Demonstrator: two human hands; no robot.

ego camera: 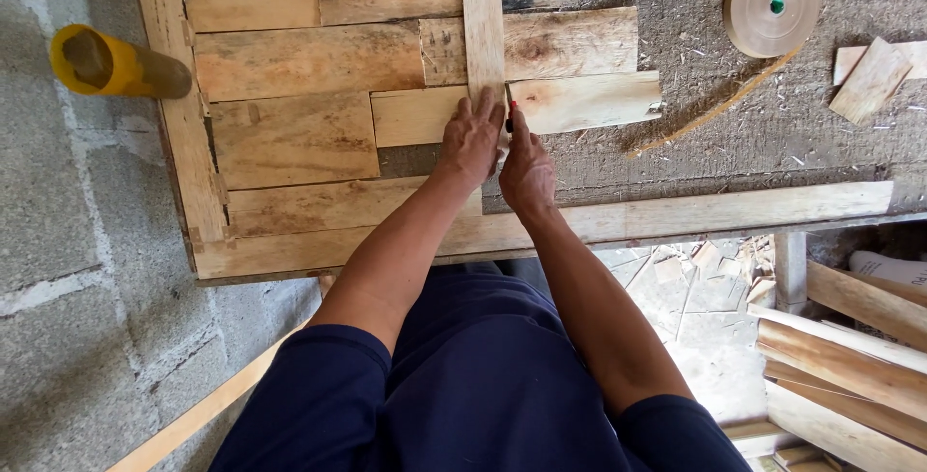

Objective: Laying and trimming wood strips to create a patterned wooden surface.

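My left hand (470, 139) lies flat on the near end of a narrow upright wooden strip (483, 33), pressing it down across the horizontal planks of a wooden panel (290, 134). Right beside it, my right hand (526, 173) grips a small red and black marker (511, 113) whose tip touches the strip's lower right edge. Both hands meet near the middle of the workbench. The strip's near end is hidden under my left fingers.
A roll of tan edge banding (771, 6) with a loose tail lies at the back right, next to small wood offcuts (872, 78). A yellow tube (106, 65) sits at the left. Long timber pieces (850, 356) are stacked below the bench at right.
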